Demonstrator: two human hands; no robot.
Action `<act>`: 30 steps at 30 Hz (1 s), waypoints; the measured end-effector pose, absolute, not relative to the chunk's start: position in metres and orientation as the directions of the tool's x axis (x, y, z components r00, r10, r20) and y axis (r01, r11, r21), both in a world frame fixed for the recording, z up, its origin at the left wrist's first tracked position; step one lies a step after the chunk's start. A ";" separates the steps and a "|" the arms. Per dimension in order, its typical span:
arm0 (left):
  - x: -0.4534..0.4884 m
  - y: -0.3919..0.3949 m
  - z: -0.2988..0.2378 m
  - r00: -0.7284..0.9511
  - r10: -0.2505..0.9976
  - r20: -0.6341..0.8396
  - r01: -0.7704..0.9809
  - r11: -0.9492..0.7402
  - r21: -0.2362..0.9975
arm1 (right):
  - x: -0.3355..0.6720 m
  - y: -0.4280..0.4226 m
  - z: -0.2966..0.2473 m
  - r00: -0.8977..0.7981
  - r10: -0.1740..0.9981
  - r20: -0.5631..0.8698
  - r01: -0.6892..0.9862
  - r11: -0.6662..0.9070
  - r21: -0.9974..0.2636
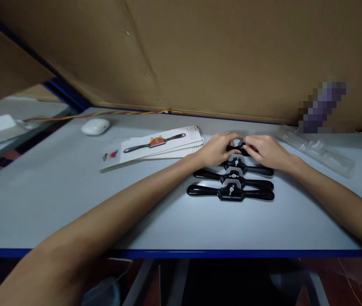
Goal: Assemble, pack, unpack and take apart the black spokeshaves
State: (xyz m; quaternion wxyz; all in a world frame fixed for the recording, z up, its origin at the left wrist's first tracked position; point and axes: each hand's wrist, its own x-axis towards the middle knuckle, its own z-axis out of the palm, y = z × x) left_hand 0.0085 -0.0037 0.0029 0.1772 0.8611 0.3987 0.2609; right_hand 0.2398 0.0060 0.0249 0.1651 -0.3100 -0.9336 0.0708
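Several black two-handled spokeshaves lie in a row on the grey table. The nearest spokeshave and the one behind it lie free. My left hand and my right hand meet over the farthest spokeshave, fingers curled round its middle and handles. Most of that tool is hidden under my fingers.
A stack of printed cards picturing the tool lies left of my hands. A white rounded case sits at the back left. Clear plastic packaging lies at the right. Cardboard sheets stand behind the table, with a red-yellow cable along them.
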 end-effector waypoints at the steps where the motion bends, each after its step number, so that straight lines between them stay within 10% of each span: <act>1: 0.008 -0.004 0.003 0.546 0.780 0.306 0.595 -0.618 0.513 | 0.240 0.006 0.025 -0.756 0.600 0.262 0.553 0.799 -0.235; 30: 0.008 -0.004 0.004 0.537 0.791 0.293 0.615 -0.605 0.506 | 0.244 0.011 0.021 -0.667 0.666 0.334 0.457 0.719 -0.524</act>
